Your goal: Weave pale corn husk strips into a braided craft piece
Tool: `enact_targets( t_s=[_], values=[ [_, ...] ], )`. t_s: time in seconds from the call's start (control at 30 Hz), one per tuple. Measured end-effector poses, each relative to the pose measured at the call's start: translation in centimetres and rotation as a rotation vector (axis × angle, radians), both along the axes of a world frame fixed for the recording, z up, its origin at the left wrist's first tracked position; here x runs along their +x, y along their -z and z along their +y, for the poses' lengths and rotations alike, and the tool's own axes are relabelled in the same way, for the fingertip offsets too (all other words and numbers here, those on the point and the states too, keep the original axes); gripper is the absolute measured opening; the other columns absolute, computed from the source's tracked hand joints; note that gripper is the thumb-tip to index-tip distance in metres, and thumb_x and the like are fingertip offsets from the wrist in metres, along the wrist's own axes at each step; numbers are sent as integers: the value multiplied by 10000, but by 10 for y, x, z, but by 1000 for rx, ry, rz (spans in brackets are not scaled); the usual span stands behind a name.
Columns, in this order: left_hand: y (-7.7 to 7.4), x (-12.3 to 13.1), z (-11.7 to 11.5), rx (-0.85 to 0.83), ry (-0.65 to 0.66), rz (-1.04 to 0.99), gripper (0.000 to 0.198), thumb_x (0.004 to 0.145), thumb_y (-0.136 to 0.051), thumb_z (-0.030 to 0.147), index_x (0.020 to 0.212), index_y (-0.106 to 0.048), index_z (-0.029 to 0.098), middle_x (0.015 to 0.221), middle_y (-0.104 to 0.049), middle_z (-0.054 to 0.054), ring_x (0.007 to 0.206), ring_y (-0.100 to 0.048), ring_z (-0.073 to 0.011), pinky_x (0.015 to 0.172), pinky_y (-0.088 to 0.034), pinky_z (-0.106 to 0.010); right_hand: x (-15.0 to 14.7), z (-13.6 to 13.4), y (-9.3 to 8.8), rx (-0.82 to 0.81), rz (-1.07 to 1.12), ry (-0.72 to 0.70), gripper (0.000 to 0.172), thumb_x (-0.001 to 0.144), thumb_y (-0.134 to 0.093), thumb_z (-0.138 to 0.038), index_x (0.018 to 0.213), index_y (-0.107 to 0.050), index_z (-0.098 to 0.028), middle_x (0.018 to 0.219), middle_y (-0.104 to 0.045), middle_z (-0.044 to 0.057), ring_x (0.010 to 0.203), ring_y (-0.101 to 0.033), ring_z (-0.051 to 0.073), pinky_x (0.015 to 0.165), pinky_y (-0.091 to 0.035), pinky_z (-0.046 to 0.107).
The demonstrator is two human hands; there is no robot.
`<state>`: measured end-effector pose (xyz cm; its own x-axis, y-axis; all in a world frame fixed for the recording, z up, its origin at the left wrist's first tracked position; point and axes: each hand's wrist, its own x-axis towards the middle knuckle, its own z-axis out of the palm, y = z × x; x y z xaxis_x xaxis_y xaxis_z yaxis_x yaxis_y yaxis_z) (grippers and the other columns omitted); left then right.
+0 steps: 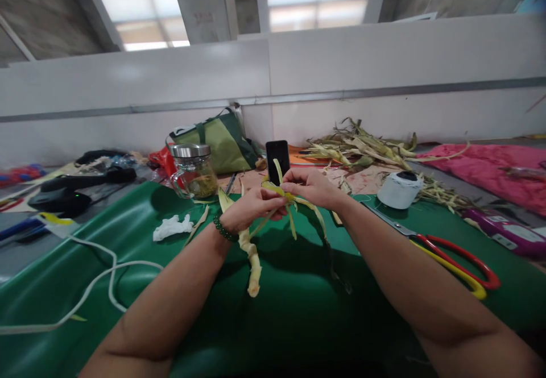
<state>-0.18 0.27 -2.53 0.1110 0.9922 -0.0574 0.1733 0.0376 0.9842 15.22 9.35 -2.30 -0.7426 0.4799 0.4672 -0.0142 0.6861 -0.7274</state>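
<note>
Pale yellow-green, flat plant strips (293, 224) are bunched between the two bare hands, raised in front of a dark upright phone (272, 153) and over a glossy green sheet (264, 332) that covers the tabletop. The left hand (251, 206), with a dark green beaded bracelet (224, 229) at its wrist, has its grip pinched on the bunch from one side; the right hand (313, 187) has its grip closed on the same strips with thumb and finger. One short end sticks up between them, others droop below. A knobbly, pale yellow stalk (254, 270) extends below the left hand; whether it touches the sheet cannot be told. Crumpled white tissue (173, 228) and a lidded glass mug (196, 182) lie left, long scissors with red and yellow handles (456, 258) right, near a white roll (399, 189).
</note>
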Motion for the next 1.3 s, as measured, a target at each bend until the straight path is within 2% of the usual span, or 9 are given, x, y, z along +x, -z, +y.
enact_targets(
  t_s=[0.13, 0.27, 0.4, 0.5, 0.57, 0.8, 1.0, 1.2, 1.3],
  values=[
    [-1, -3, 0, 16, 47, 87, 287, 609, -771, 392, 705, -701, 130, 643, -667, -28, 574, -568, -101, 578, -454, -222, -3, 0, 3, 32, 11, 27, 189, 753, -562, -329, 697, -575, -149, 629, -534, -12, 581, -436, 93, 525, -335, 217],
    [-1, -4, 0, 7, 62, 62, 217, 614, -778, 329, 658, -693, 135, 653, -670, -24, 575, -572, -98, 621, -483, -242, -5, 2, 5, 11, 28, 30, 199, 770, -543, -333, 695, -565, -150, 642, -539, -8, 599, -459, 97, 555, -363, 225],
    [-1, -4, 0, -42, 33, -29, 234, 627, -778, 331, 690, -676, 129, 648, -656, -10, 554, -561, -79, 608, -480, -228, 5, 5, -3, -100, -148, -98, 264, 800, -535, -402, 749, -564, -144, 688, -581, 8, 632, -519, 106, 579, -408, 231],
    [-2, -4, -1, -43, 31, -64, 250, 599, -797, 310, 718, -679, 125, 656, -653, -8, 564, -559, -77, 607, -472, -223, 16, 7, -10, -142, -283, -213, 272, 695, -684, -370, 800, -585, -140, 702, -602, 1, 626, -526, 100, 556, -401, 214],
    [-3, -4, -1, -33, 54, -75, 256, 572, -810, 276, 736, -685, 124, 659, -648, -2, 569, -556, -76, 616, -471, -226, 20, 8, -12, -139, -286, -245, 261, 679, -706, -341, 806, -600, -139, 697, -609, -4, 615, -523, 92, 551, -396, 207],
    [-2, -7, 0, 31, 119, -34, 203, 583, -792, 220, 728, -686, 123, 653, -644, 11, 597, -558, -77, 618, -470, -213, 23, 12, -13, 39, -262, -167, 263, 738, -659, -384, 767, -699, -126, 649, -619, 4, 561, -472, 78, 514, -346, 208],
    [-1, -8, 1, 24, 127, -73, 208, 573, -799, 199, 736, -694, 124, 665, -654, 14, 615, -580, -79, 664, -485, -219, 21, 10, -14, 74, -245, -126, 249, 730, -669, -365, 765, -714, -123, 652, -633, 9, 565, -483, 81, 516, -351, 204],
    [-3, -4, -2, -106, 51, -180, 364, 577, -812, 400, 767, -710, 107, 703, -684, -43, 649, -627, -109, 646, -513, -221, 15, 5, -11, 65, -155, -105, 201, 715, -686, -322, 738, -709, -124, 633, -644, 11, 567, -514, 87, 526, -381, 204],
    [-3, -2, -3, -144, 49, -170, 376, 565, -824, 394, 760, -707, 93, 678, -684, -54, 610, -624, -106, 604, -505, -210, 12, 2, -9, 56, -106, -105, 190, 724, -678, -322, 737, -711, -135, 635, -657, 13, 573, -539, 96, 537, -403, 210]
  ],
)
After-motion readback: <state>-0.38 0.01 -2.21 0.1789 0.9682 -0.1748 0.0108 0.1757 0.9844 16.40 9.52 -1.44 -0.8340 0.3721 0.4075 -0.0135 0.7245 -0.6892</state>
